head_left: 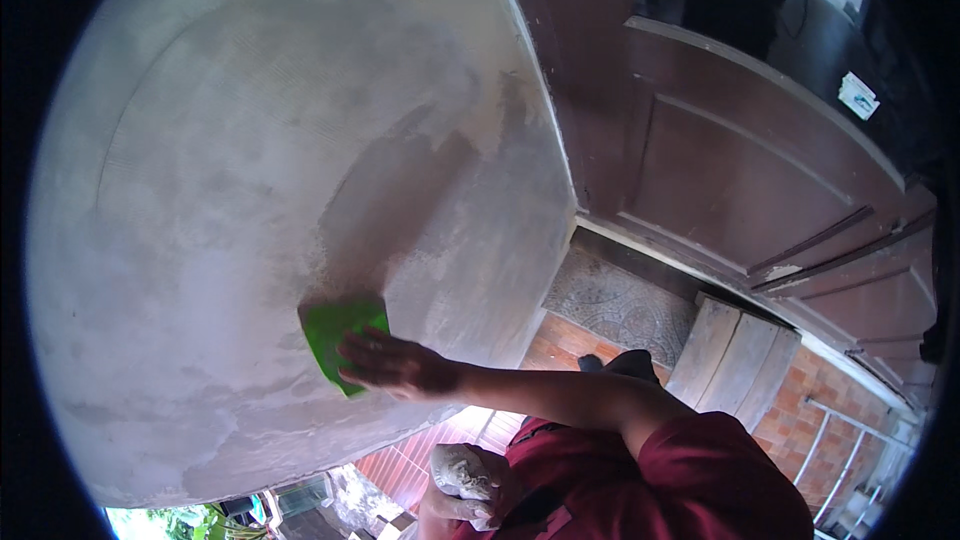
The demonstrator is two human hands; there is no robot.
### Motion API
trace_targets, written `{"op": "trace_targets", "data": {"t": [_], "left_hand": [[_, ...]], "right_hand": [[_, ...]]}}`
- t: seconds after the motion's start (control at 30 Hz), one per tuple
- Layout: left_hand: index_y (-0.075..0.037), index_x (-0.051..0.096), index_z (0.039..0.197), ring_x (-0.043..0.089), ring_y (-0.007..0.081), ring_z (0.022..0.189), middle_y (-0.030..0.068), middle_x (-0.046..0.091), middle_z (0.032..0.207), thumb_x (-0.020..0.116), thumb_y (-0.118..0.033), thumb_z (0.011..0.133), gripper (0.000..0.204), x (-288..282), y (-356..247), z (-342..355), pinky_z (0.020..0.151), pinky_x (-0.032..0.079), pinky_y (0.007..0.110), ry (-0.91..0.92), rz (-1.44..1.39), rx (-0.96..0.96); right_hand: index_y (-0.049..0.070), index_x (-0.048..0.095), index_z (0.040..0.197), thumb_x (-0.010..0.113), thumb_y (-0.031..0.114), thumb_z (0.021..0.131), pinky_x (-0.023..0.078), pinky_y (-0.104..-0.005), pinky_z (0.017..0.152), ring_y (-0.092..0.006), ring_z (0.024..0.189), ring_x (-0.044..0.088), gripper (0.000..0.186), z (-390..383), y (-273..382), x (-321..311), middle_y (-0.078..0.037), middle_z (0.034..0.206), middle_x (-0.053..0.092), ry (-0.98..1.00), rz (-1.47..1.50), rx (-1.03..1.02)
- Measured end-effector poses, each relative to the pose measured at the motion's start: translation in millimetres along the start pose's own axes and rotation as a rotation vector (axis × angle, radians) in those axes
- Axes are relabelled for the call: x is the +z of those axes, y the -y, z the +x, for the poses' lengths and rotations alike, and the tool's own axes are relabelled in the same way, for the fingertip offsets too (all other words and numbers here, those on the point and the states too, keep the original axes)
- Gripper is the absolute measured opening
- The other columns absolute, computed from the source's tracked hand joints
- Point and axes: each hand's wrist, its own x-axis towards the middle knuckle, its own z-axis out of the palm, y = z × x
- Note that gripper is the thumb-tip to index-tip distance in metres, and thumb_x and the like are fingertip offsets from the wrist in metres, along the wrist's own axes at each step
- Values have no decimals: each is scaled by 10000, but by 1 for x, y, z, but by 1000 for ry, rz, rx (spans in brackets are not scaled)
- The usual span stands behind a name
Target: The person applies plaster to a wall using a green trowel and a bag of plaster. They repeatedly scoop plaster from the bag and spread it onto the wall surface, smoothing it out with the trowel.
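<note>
My right hand (395,365) is closed around a green plastic spreader (335,335) and presses it against the grey plastered wall (220,190). The spreader's upper edge meets a darker, wet-looking band (400,205) that slants up to the right across the wall. Close to my body, my left hand (450,510) has its fingers wrapped round a whitish lump of putty-like paste (463,470). Part of that lump is hidden by the fingers, and its exact make-up is hard to tell.
A brown panelled door (720,160) stands at the right, past the wall's corner. Below it are a patterned mat (620,295), a wooden plank step (735,355) and orange floor tiles (800,430). A white metal rack (850,460) is at the lower right.
</note>
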Motion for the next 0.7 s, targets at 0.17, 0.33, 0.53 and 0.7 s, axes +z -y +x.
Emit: {"op": "trace_targets", "data": {"t": [0.17, 0.33, 0.53, 0.7], "left_hand": [[108, 592, 853, 545, 291, 482, 194, 579, 625, 800, -16, 630, 329, -1, -2, 6, 452, 402, 369, 59, 142, 83], [85, 575, 848, 542, 285, 485, 181, 569, 619, 805, -21, 612, 346, -6, 3, -2, 458, 408, 368, 8, 168, 97], [57, 555, 842, 539, 277, 489, 165, 558, 612, 810, -26, 591, 368, -14, 4, -6, 465, 415, 367, -30, 227, 96], [63, 581, 816, 567, 284, 535, 169, 581, 660, 816, -36, 599, 335, -16, 5, -3, 497, 425, 387, -70, 235, 77]], "right_hand": [[68, 485, 1339, 570, -172, 618, 509, -419, 914, -305, 1165, 565, 765, -38, -14, -63, -153, 1354, 509, -211, 268, 159], [0, 523, 1282, 526, -134, 723, 485, -370, 937, -344, 1163, 559, 575, -13, -105, -121, -223, 1277, 550, -647, -298, 429], [35, 452, 1365, 565, -142, 605, 359, -442, 1085, -386, 1348, 334, 789, -14, -109, -48, -217, 1448, 376, -392, -196, 317], [30, 392, 1395, 681, -29, 622, 253, -528, 1138, -356, 1359, 348, 828, -70, -35, -5, -178, 1447, 385, 61, 27, -12]]}}
